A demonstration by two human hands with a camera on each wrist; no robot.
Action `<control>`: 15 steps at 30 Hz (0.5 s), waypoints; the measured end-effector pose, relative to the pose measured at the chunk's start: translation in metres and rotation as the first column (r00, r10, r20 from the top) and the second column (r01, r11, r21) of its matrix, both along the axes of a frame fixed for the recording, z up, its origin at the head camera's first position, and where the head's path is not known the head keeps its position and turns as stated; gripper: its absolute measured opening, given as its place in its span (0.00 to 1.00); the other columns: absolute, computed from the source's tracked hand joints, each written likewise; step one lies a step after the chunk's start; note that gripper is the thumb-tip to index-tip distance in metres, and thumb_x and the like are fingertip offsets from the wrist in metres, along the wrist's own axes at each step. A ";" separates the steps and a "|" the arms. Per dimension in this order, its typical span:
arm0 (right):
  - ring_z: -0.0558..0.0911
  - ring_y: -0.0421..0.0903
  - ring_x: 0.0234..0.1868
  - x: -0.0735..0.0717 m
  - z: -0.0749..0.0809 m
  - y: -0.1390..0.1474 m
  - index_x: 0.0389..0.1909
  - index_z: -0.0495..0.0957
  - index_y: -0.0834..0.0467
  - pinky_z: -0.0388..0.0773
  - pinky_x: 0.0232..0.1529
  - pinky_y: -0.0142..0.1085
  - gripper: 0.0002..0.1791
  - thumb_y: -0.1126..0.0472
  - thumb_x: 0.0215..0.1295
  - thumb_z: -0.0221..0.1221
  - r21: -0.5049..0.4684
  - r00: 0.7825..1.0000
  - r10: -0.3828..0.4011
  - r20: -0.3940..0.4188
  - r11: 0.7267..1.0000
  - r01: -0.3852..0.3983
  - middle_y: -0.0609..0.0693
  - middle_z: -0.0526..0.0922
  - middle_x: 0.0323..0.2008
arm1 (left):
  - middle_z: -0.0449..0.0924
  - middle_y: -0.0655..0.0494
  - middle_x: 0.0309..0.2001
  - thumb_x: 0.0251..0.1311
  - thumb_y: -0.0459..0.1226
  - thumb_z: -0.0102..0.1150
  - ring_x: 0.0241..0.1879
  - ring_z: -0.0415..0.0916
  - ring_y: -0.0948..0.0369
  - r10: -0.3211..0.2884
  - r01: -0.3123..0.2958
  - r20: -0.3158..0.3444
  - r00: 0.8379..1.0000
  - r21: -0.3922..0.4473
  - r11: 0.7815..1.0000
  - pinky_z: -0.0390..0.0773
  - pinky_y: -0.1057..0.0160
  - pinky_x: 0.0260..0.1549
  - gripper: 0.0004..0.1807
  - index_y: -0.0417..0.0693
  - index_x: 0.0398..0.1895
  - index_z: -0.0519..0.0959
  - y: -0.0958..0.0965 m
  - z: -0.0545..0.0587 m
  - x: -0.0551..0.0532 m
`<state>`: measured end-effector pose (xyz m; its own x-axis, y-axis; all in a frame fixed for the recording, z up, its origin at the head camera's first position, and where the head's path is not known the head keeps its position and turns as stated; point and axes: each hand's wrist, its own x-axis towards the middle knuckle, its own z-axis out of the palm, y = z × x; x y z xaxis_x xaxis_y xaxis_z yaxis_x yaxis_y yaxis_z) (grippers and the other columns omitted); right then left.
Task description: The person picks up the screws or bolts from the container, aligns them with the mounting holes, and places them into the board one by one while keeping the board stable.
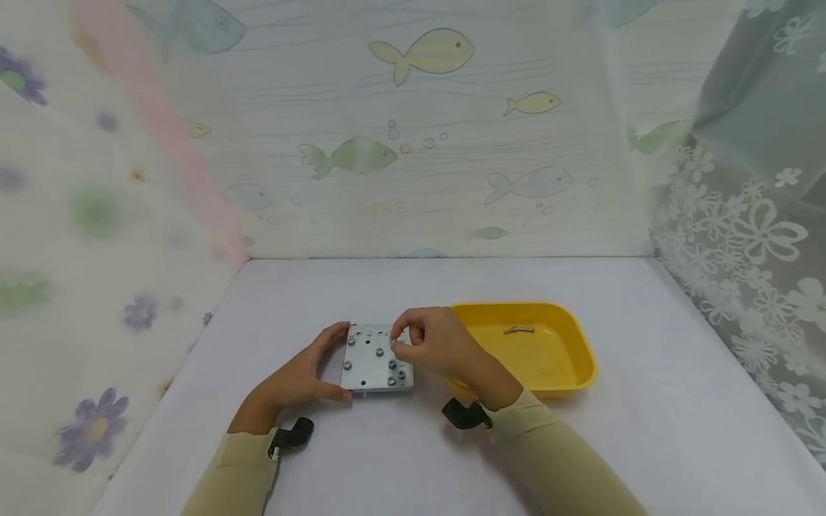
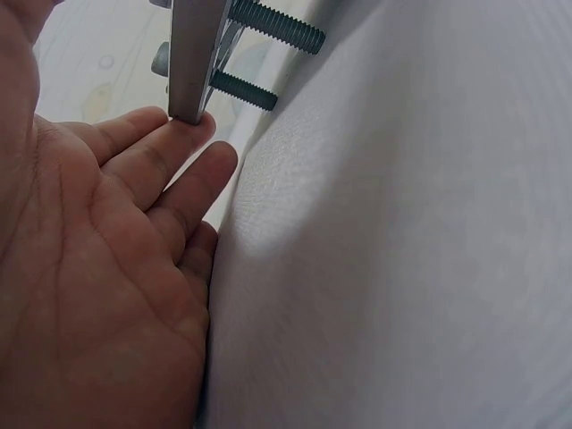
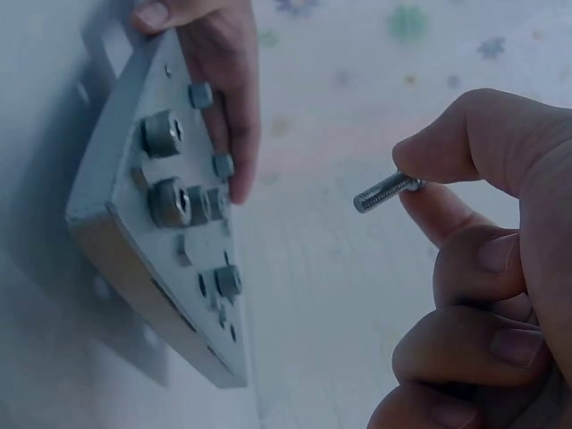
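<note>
A silver metal plate [image 1: 364, 373] with several socket-head bolts in its holes is held by my left hand [image 1: 297, 376], thumb at the near edge and fingers at the far edge. Threaded bolt ends [image 2: 279, 27] stick out below the plate in the left wrist view. My right hand [image 1: 445, 344] is over the plate's right side in the head view. In the right wrist view, its thumb and forefinger pinch a small bolt [image 3: 380, 195], threaded end pointing toward the plate and apart from it. The bolt's head is mostly hidden by the fingertips.
A yellow tray [image 1: 584, 351] stands to the right of the plate, partly behind my right forearm. Loose bolts [image 1: 520, 330] lie in it. The white tabletop [image 1: 400, 459] meets a fish-print curtain at the back, with patterned curtains at both sides.
</note>
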<state>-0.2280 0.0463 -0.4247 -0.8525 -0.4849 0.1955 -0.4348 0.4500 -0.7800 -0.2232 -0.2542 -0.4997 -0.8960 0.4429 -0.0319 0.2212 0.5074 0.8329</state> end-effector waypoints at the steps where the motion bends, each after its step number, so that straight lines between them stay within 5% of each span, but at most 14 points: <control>1: 0.62 0.38 0.14 0.001 -0.001 -0.002 0.34 0.84 0.43 0.57 0.18 0.29 0.04 0.54 0.61 0.70 0.001 1.000 0.006 0.003 1.000 -0.006 0.41 0.64 0.13 | 0.56 0.57 0.81 0.36 0.49 0.87 0.83 0.46 0.51 0.000 0.000 -0.001 1.000 0.003 1.000 0.39 0.33 0.77 0.71 0.59 0.83 0.50 -0.001 0.000 0.000; 15: 0.62 0.37 0.14 0.013 -0.009 -0.024 0.35 0.85 0.42 0.56 0.17 0.28 0.04 0.54 0.63 0.71 0.021 0.997 0.009 0.072 1.000 -0.011 0.41 0.66 0.12 | 0.57 0.59 0.81 0.37 0.49 0.87 0.82 0.48 0.52 0.002 -0.002 0.005 1.000 0.005 1.000 0.40 0.33 0.76 0.69 0.61 0.83 0.50 -0.002 0.000 0.001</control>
